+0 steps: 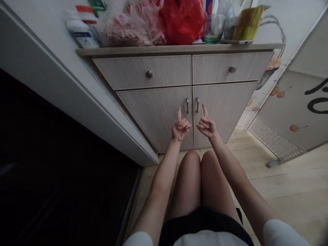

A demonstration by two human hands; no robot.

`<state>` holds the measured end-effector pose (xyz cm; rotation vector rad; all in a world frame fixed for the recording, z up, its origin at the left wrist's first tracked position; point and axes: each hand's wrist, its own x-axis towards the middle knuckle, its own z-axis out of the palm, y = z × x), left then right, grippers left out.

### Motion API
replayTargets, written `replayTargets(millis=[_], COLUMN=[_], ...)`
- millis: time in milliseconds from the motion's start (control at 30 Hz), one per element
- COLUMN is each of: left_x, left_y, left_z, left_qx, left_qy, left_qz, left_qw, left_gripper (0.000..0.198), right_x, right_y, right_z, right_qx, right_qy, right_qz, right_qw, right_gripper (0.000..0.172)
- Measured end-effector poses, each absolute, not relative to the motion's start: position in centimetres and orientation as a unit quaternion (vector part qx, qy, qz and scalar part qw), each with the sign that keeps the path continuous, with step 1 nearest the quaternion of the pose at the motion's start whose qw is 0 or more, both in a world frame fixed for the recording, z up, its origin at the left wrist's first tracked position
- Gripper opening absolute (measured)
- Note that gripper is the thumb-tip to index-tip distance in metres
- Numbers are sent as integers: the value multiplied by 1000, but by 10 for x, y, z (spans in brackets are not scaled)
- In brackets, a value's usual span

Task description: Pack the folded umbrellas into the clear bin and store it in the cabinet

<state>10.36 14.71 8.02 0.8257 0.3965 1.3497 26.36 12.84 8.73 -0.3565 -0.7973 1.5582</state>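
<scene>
My left hand (181,129) is raised in front of the left cabinet door (159,112), its index finger stretched out and the other fingers loosely curled. Nothing is in it. In a mirrored pose, my right hand (206,126) points its index finger toward the right cabinet door (222,106), also holding nothing. Just above the hands are two metal pulls, the left handle (188,105) and the right handle (197,105). Both fingertips appear apart from these handles. Whether either fingertip touches a door I cannot tell. Both doors are closed.
Two closed drawers have round knobs, a left knob (148,74) and a right knob (232,69). On the cabinet top stand a white bottle (83,34), a clear bag (128,30), a red bag (183,24) and a glass (214,29). A cherry-patterned panel (289,109) stands right.
</scene>
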Motion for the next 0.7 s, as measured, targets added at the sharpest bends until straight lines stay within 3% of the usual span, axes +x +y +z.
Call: replayTargets(millis=[333, 700], left_x=[104, 102], left_y=[143, 144], left_z=[57, 54], left_qx=[323, 328], left_qy=[155, 149], left_qz=[593, 590], left_qw=[721, 723], left_gripper=[46, 49], right_x=[264, 265], right_y=[126, 126], right_z=[63, 65], right_qx=[-126, -183], right_qy=[-327, -331], right_qz=[700, 670], right_qw=[622, 639], right_gripper=[78, 60])
